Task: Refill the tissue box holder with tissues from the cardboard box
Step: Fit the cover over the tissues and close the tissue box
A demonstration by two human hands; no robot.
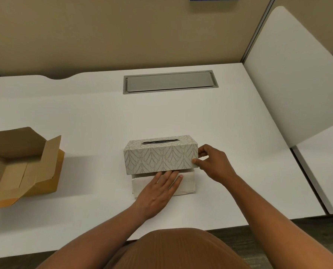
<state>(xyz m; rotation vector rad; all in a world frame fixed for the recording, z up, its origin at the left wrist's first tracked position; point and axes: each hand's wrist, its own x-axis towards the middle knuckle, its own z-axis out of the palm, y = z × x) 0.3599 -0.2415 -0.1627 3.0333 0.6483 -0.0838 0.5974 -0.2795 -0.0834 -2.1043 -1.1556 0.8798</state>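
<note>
The tissue box holder (160, 155), grey with a leaf pattern and a metal-rimmed oval slot on top, is raised over a white stack of tissues (187, 183) at the middle of the white desk. My right hand (213, 164) grips the holder's right end between thumb and fingers. My left hand (159, 189) lies flat on the tissue stack, fingers stretched toward the holder's lower edge. The holder hides the back of the stack. The open brown cardboard box (20, 167) sits at the left edge with its flaps spread; I see nothing inside it.
A grey metal cable hatch (170, 82) is set into the white desk (239, 181) behind the holder. A white divider panel (294, 74) stands at the right, beige partition walls at the back. The desk's front edge runs close to my body.
</note>
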